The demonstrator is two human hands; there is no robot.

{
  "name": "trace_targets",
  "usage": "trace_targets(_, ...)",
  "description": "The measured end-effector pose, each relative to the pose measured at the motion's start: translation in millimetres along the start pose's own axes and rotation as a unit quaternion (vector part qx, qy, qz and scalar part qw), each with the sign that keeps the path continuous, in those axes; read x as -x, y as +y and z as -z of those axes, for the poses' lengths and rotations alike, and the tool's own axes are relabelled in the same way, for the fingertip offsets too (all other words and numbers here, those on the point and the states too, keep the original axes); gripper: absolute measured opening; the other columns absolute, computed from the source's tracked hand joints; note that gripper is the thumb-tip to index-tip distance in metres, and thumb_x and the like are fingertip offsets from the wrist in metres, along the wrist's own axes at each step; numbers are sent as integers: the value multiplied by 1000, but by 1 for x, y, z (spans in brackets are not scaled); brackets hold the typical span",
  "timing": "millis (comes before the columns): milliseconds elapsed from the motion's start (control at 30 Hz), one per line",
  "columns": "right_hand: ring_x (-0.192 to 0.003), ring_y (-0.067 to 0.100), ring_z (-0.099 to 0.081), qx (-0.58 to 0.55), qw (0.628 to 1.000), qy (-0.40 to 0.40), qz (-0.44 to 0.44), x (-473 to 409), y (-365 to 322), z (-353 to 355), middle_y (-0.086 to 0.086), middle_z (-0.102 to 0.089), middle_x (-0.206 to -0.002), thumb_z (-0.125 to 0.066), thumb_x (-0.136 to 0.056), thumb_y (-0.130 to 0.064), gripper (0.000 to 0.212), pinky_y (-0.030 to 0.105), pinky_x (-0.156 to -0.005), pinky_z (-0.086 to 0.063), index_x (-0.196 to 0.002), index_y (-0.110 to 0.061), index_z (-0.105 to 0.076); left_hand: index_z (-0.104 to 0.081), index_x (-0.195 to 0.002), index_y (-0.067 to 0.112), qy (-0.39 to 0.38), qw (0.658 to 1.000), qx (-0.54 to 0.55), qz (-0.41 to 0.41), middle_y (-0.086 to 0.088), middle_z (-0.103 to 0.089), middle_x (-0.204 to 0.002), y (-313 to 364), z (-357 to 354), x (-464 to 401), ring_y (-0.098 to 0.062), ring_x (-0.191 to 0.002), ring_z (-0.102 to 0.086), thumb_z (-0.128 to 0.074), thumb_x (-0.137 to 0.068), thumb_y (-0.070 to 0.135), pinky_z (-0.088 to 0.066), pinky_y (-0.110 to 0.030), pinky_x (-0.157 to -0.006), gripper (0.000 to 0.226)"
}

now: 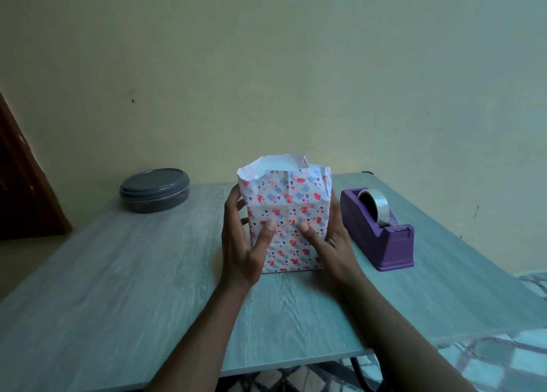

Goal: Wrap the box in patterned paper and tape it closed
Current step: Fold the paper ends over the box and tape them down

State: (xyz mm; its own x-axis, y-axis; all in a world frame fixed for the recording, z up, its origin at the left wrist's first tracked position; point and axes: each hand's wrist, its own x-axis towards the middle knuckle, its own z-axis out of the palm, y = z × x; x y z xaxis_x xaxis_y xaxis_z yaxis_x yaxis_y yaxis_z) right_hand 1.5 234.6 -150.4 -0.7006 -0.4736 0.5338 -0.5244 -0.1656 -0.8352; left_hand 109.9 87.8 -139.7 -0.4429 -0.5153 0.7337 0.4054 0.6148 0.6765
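A box wrapped in white paper with red and blue hearts and squares (pixel 288 211) stands upright on the grey wood-grain table (pixel 118 288). The paper's top end sticks up open and ragged above the box, its white inside showing. My left hand (pixel 242 243) holds the box's left side, thumb pressed on the front face. My right hand (pixel 328 238) holds the right side, thumb also on the front. The box itself is hidden under the paper.
A purple tape dispenser (pixel 381 238) with a clear tape roll sits just right of the box. A round grey lidded container (pixel 154 189) stands at the back left. A wall is close behind the table; a patterned cloth lies at the lower right.
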Motion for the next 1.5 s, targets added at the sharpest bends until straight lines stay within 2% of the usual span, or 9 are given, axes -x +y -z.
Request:
trace_targets(133,-130,19,-63,-11,1000,14,10,3,-1,-1,-2,-63,-143,-73,-94,-36,78,58,-106,-52,-157,-41,-28,-51,-141,10,-29,994,-31,-97,-9,-51,-146,13,0,-15,-27,-140,-48,-65,-93,21,-41,-53,-113,51)
trace_targets(467,-130,13,-62,-5,1000,3,19,2,0,0,-15,-62,-141,-70,-92,-45,77,57,-107,-52,-154,-57,-26,-71,-116,23,-132,987,-89,-25,14,-71,-121,68,11,-99,-3,-120,-62,-51,-106,31,-51,-40,-103,24)
trace_targets(633,-130,12,-61,-3,1000,-2,26,4,0,1,-14,-62,-142,-69,-94,-42,75,55,-108,-51,-154,-59,-26,-66,-127,40,-371,891,-259,-48,16,-63,-134,101,-9,-144,-3,-128,-55,-65,-90,1,-43,-28,-104,53)
trace_targets(733,-131,12,-61,-6,1000,-6,24,3,1,2,-14,-62,-142,-68,-96,-37,75,55,-109,-51,-156,-55,-25,-72,-117,36,-447,835,-315,-64,14,-72,-110,107,-25,-160,-7,-111,-65,-66,-89,8,-52,-37,-99,40)
trace_targets(867,-130,10,-61,-9,1000,-7,29,3,-2,2,-21,-62,-140,-67,-98,-31,73,53,-110,-51,-150,-63,-27,-76,-84,27,-424,829,-341,-125,8,-73,-82,106,-40,-169,-13,-84,-69,-72,-82,8,-55,-45,-89,19)
trace_targets(1067,-132,14,-60,-5,1000,-9,15,1,3,2,-14,-60,-144,-68,-95,-45,75,57,-108,-50,-153,-60,-24,-72,-100,27,-414,840,-334,-105,8,-68,-103,89,-40,-165,-12,-99,-66,-69,-85,5,-55,-43,-91,26)
trace_targets(1167,-133,16,-60,-4,1000,-7,18,1,5,2,-13,-59,-146,-69,-95,-41,76,58,-108,-50,-152,-63,-24,-66,-112,43,-465,802,-372,-43,6,-63,-121,89,-37,-175,-16,-107,-63,-72,-83,11,-57,-41,-88,44)
trace_targets(1400,-135,17,-58,-9,1000,0,26,1,7,2,-7,-58,-148,-69,-97,-36,76,58,-110,-48,-153,-61,-25,-68,-78,17,-409,821,-394,-64,-6,-70,-81,84,-46,-173,-31,-78,-65,-67,-83,16,-50,-36,-64,4)
trace_targets(1500,-134,15,-59,-15,1000,-4,27,1,7,2,-10,-59,-146,-69,-97,-32,76,56,-110,-49,-151,-64,-26,-71,-85,26,-429,831,-351,-47,4,-70,-90,87,-46,-169,-14,-81,-66,-70,-87,16,-50,-32,-69,10)
